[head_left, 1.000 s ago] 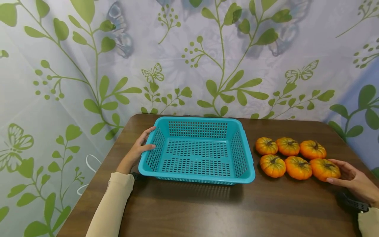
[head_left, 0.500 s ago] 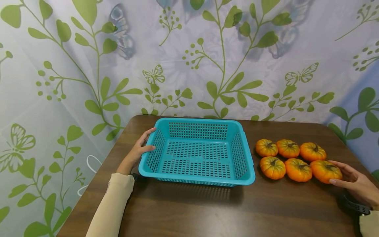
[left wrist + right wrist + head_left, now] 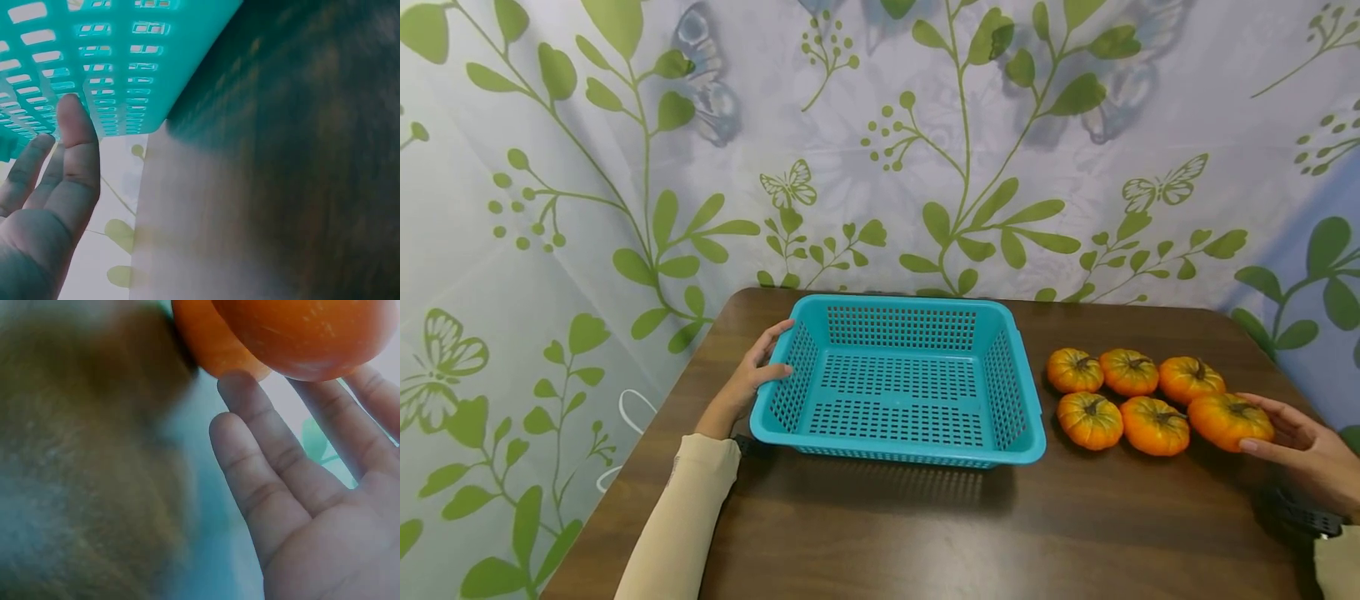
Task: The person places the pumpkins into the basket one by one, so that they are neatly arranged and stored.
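Note:
A turquoise perforated plastic basket [image 3: 898, 421] stands on the table in the head view. My left hand [image 3: 752, 375] grips its left rim, thumb over the edge; the left wrist view has the fingers [image 3: 78, 137] against the slotted outer wall. At the far right, my right hand [image 3: 1303, 437] holds a small orange pumpkin [image 3: 1228, 421] between thumb and fingers, tipped and raised beside the others. Close up in the right wrist view, this pumpkin [image 3: 312, 337] rests at the fingers, some of which stay straight under it. Its far side is hidden.
Several more small pumpkins [image 3: 1153, 425] sit in two rows right of the basket. The brown wooden table [image 3: 880, 533] reaches back to a leaf-patterned curtain [image 3: 865, 200]. A white cord [image 3: 632, 408] hangs at the table's left edge.
The right hand has lifted its pumpkin slightly and drawn it a little to the right, away from its neighbour. The left hand and basket have stayed in place.

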A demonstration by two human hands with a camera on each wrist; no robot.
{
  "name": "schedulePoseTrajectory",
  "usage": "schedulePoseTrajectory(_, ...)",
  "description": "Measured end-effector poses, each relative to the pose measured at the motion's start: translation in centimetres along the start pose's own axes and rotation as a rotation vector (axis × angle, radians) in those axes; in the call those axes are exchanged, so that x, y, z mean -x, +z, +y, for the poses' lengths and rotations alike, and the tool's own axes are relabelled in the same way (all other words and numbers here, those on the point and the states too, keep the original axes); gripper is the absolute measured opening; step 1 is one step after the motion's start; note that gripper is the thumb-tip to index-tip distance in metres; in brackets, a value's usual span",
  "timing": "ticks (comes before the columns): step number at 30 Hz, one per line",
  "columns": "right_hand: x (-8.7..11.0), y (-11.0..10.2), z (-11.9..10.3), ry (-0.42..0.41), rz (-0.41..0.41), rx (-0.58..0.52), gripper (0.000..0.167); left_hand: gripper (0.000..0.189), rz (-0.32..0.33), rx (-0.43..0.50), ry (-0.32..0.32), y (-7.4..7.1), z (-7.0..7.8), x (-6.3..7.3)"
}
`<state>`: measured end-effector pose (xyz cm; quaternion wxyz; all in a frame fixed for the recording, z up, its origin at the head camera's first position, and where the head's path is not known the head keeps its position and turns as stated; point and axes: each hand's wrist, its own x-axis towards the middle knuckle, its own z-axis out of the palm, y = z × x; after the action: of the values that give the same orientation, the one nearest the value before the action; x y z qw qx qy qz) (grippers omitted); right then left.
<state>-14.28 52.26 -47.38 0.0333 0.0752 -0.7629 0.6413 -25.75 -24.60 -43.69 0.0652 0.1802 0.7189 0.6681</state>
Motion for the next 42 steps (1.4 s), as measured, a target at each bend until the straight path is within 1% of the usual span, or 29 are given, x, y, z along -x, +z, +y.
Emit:
schedulePoseTrajectory(4,-0.3,0.0,-0.4,-0.014,0.023,0.038,0.067,0.082,0.002,-0.002,0.020,0.0,-0.1,0.0)
schedulePoseTrajectory(7,-0.4,0.1,-0.6,-0.032,0.020,0.058,0.066,0.082,-0.005,-0.008,0.025,0.0,-0.2,-0.1)
schedulePoseTrajectory(12,-0.8,0.3,-1.3,-0.062,-0.010,0.021,0.066,0.081,-0.009,-0.031,0.040,0.1,-0.3,0.0)
schedulePoseTrajectory(16,-1.1,0.7,-2.2,-0.056,0.001,0.091,0.067,0.080,-0.001,-0.041,0.046,0.1,-0.2,-0.1)
schedulePoseTrajectory(19,-1.4,1.2,-3.0,-0.043,0.029,0.197,0.067,0.080,0.005,-0.043,0.034,0.0,-0.3,-0.1)
schedulePoseTrajectory(23,-1.7,1.8,-4.2,-0.050,0.038,0.285,0.068,0.079,0.002,-0.032,0.020,0.0,-0.3,-0.1)
schedulePoseTrajectory(29,-1.9,2.8,-5.9,-0.078,0.039,0.342,0.072,0.079,-0.009,-0.018,0.019,0.1,-0.3,-0.1)
schedulePoseTrajectory(36,-2.4,4.3,-7.4,-0.046,0.036,0.427,0.079,0.080,-0.008,-0.021,0.020,0.0,-0.4,-0.2)
schedulePoseTrajectory(38,-2.6,4.7,-7.8,-0.040,0.023,0.436,0.081,0.080,-0.006,-0.020,0.016,0.0,-0.5,-0.2)
schedulePoseTrajectory(42,-3.0,5.4,-8.3,-0.047,0.000,0.417,0.078,0.079,0.005,-0.021,0.015,0.0,-0.6,-0.2)
